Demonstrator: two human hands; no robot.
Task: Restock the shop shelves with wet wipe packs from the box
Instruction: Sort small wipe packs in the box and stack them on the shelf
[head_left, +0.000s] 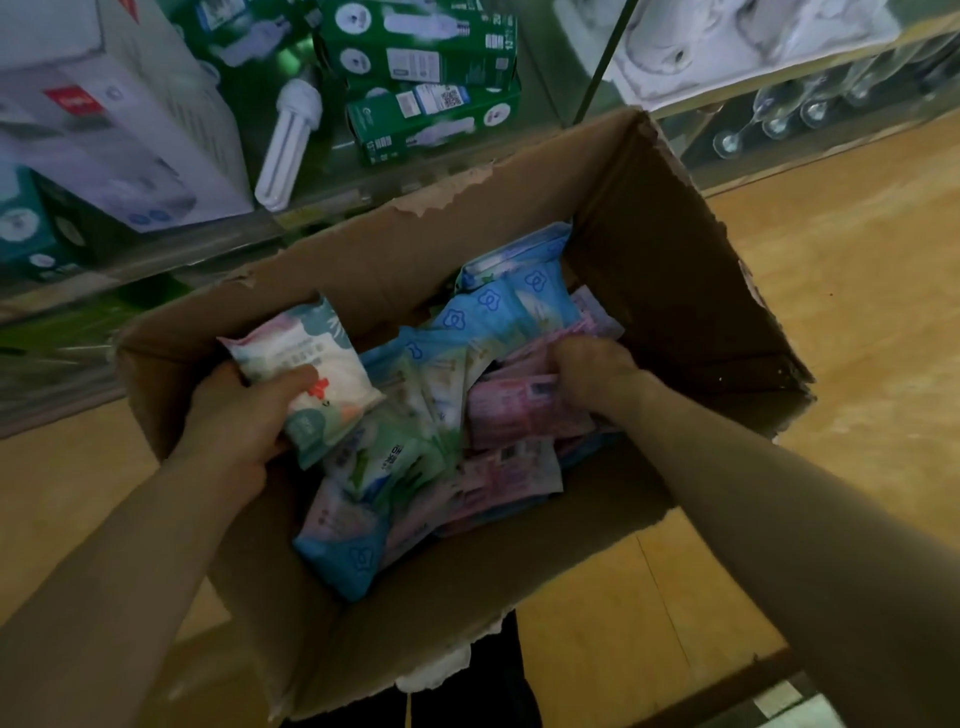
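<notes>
Cardboard walls of the box (675, 291) rise around our wrists. Nearest, our left hand (234, 415) holds a white-and-teal pack (311, 374) lifted off the heap, thumb and fingers curled round its lower end, probably ready to carry it to a shelf. Our right hand (592, 369) digs among the pink packs (519, 415), fingers bent down into them; whether they pinch one we cannot tell. Blue packs (493, 317) fill the far side. Beyond, the shelves (208, 249) carry green bulb cartons (431, 47).

Left hand (236, 415) gripping white-green pack (311, 379), right hand (592, 374) grasping pink packs (519, 415) in cardboard box (649, 249)
</notes>
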